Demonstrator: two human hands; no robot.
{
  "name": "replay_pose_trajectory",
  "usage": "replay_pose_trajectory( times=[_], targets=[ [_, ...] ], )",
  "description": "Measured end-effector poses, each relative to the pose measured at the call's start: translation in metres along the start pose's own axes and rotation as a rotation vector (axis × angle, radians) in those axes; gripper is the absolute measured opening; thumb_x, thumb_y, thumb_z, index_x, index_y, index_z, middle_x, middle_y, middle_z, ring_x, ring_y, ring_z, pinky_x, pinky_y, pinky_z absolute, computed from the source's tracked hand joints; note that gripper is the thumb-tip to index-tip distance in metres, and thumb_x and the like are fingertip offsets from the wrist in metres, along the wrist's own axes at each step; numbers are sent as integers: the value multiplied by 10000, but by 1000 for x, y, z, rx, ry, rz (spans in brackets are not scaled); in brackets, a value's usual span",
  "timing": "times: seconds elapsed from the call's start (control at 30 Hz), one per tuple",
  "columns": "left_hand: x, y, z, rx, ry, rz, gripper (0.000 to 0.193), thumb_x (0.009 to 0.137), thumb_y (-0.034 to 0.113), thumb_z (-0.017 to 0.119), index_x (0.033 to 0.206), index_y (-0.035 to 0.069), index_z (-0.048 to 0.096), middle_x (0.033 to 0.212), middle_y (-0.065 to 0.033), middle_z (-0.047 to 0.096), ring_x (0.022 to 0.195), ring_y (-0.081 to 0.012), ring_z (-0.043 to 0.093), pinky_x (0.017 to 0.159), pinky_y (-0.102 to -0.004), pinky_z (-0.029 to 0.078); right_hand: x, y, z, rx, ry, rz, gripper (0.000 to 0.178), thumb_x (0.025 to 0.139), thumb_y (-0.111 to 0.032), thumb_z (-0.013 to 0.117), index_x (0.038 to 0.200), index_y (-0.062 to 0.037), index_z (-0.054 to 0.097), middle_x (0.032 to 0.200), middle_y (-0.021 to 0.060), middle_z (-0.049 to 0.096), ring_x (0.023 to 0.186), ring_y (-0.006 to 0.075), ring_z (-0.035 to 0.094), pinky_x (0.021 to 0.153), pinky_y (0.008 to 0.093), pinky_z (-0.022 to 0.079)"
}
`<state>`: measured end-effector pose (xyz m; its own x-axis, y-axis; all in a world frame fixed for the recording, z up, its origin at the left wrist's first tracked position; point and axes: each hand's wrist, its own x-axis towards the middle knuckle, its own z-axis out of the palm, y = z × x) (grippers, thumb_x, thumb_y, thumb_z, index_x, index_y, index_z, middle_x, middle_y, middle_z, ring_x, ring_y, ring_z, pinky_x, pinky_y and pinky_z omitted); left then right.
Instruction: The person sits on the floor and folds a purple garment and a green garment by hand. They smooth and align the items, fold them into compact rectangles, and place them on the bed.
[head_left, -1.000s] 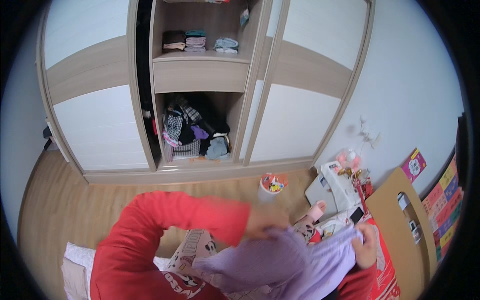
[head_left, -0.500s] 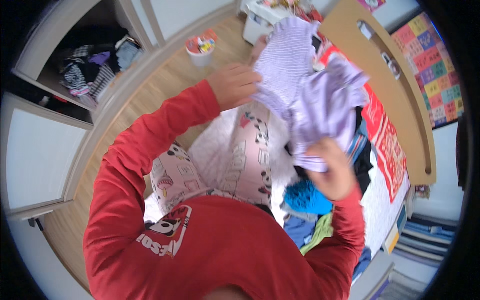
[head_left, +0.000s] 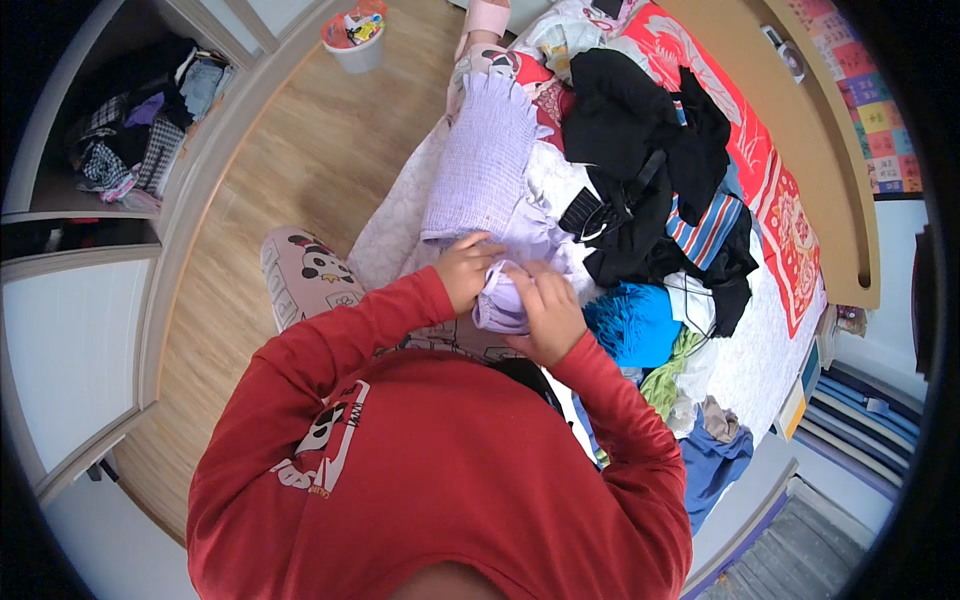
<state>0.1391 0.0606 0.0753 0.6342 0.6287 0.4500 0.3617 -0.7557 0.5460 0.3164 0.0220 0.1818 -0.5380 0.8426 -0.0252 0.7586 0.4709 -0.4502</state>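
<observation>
Lying lengthwise: lavender garment [head_left: 480, 160], ruffled end [head_left: 497, 88] pointing forward, slightly rightward.

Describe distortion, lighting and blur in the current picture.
Head view: the fisheye lens bows the wardrobe base and blackens the corners; head view: diffuse light leaves no harsh glare on the lilac garment, while black clothes lose detail; head view: left hand and right hand show no strong motion blur.
</observation>
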Motion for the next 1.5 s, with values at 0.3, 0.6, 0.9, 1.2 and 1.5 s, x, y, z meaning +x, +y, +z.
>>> replay_pose_trajectory(
  times=[0.3,0.6,0.9,1.2,1.5],
  targets=[
    [-10,21,7,-268,-216,206,327,554,124,615,845,-24,597,850,-166,573,873,-299,551,842,-425,418,-46,73,63,-33,40,74,296,551,-111,634,845,-119,606,815,59,530,895,283,500,961,505,262],
    [-29,19,7,-590,-264,-155,387,597,107,656,959,11,560,959,-178,544,910,-326,523,801,-409,418,-49,72,24,170,-16,131,257,538,-52,586,792,-57,546,786,140,542,780,346,515,817,424,395],
    [12,11,-22,-483,-194,-221,271,636,72,611,901,33,577,936,-115,540,872,-292,503,745,-379,401,-70,47,52,45,-123,0,193,618,-47,524,803,-94,552,797,82,500,841,276,502,902,434,342],
    [15,5,-18,-627,-316,-362,304,775,181,560,1050,54,536,1059,-115,522,979,-260,487,828,-375,366,-60,55,23,-145,-12,393,185,548,-8,531,709,-79,589,771,71,525,761,283,504,632,393,398],
    [-1,3,-51,-2166,375,-784,685,823,425,519,1311,27,249,1279,-119,391,1178,-231,403,995,-406,309,98,38,-16,96,490,207,254,641,11,543,880,-58,593,864,124,540,727,312,566,603,362,469]
  ],
)
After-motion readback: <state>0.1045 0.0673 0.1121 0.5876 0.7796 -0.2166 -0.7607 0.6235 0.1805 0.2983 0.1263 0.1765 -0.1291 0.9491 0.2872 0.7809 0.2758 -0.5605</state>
